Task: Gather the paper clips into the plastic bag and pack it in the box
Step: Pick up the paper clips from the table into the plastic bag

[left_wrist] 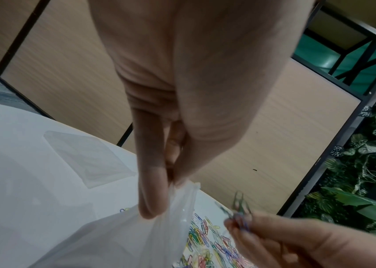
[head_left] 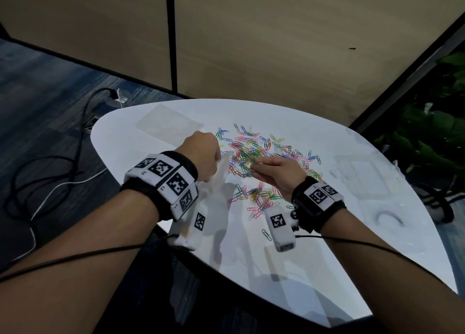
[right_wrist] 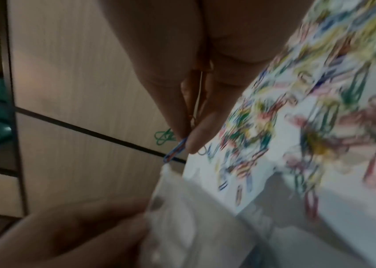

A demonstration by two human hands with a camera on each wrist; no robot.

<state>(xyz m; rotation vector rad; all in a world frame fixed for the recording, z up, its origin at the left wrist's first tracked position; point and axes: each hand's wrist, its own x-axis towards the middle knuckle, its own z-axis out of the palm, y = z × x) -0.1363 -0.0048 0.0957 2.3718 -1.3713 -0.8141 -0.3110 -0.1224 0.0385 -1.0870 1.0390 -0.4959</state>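
Several coloured paper clips (head_left: pixel 254 155) lie scattered in the middle of the white table (head_left: pixel 327 258). My left hand (head_left: pixel 203 155) pinches the top edge of a clear plastic bag (head_left: pixel 216 182) and holds it up at the pile's left side; the bag (left_wrist: pixel 136 234) hangs below my fingers (left_wrist: pixel 152 190). My right hand (head_left: pixel 271 170) pinches a small bunch of clips (left_wrist: pixel 239 208) just right of the bag's mouth; a blue clip (right_wrist: pixel 174 149) and a green one (right_wrist: pixel 163 138) stick out from its fingertips (right_wrist: pixel 196 137). A clear plastic box (head_left: pixel 370 175) sits at the table's right side.
A flat clear lid or sheet (head_left: pixel 168 122) lies at the table's far left. Cables (head_left: pixel 50 172) run over the carpet left of the table. Wood-panel walls (head_left: pixel 251 44) stand behind, and green plants (head_left: pixel 432 132) to the right.
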